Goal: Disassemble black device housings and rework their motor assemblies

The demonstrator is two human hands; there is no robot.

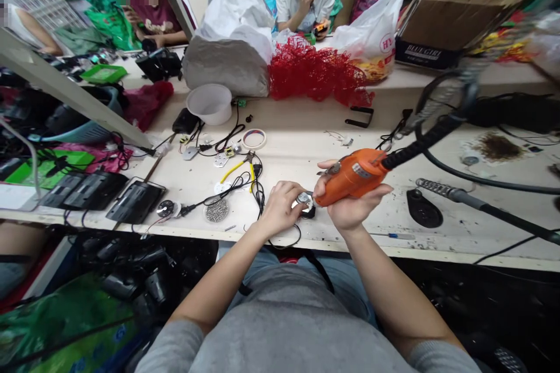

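My right hand (351, 213) is wrapped round an orange electric screwdriver (356, 173), which lies nearly level with a black cable running from its rear. Its front end points left, close to my left hand (279, 207). The fingers of my left hand are closed on a small round silver-and-white part (303, 199) above the bench's front edge. Something dark sits just under this part, mostly hidden. Left of my left hand are yellow-handled pliers (236, 170), black cords (257, 186) and a dish of small metal screws (216, 209).
Black plastic housings (135, 201) stand at the left front. Behind are a white tub (210, 104), a tape roll (254, 139) and red netting (315, 73). A hanging black cable (429, 143) and a second tool's cord (503, 215) occupy the right. Co-workers sit across and to the left.
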